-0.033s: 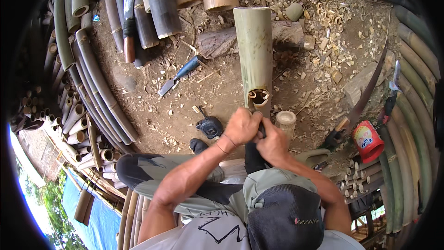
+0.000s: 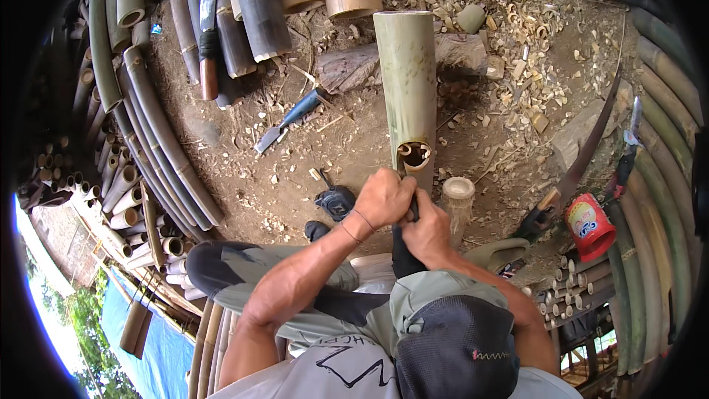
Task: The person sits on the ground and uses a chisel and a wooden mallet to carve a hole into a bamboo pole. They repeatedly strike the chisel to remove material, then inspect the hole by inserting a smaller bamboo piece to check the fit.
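Dirt ground (image 2: 244,177) — shavings (image 2: 517,52); bamboo poles (image 2: 148,125) around.

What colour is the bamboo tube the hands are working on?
Pale green with mottled yellowish patches, seen in the head view: bamboo tube.

1. A red cylindrical container (image 2: 589,226) lies tipped on the ground at the right, just beside a long curved blade. Its label is a pale yellow-and-blue panel.
2. No signs or screens are visible.
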`<state>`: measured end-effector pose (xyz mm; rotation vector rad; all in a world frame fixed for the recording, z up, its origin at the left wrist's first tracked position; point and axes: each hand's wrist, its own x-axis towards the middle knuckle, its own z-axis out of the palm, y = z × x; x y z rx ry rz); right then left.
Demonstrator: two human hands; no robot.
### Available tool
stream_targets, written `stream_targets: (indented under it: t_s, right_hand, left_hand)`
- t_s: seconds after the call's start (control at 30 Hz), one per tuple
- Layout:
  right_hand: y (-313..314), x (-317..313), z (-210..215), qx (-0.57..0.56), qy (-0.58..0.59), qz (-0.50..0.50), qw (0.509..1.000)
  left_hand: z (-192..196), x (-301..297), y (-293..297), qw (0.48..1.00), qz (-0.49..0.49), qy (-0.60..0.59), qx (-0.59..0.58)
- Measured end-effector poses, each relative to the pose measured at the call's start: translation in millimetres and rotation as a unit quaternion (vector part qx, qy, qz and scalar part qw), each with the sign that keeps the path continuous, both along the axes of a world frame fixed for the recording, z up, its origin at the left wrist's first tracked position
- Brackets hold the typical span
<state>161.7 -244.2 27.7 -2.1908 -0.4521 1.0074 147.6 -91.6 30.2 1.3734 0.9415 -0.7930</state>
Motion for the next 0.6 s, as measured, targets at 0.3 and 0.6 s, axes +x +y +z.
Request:
stream_targets:
  t_s: [0.3,0.6]
  right_hand:
    - [-13,126,53,-0.068,-0.035,0.428,0.901]
    - [3,133,43,-0.167,0.037,0.502,0.848]
  left_hand:
    - [-11,-8,-63,0.868,0.382,-0.079,-0.307]
    - [-11,-14,-73,0.821,0.465,-0.039,-0.329]
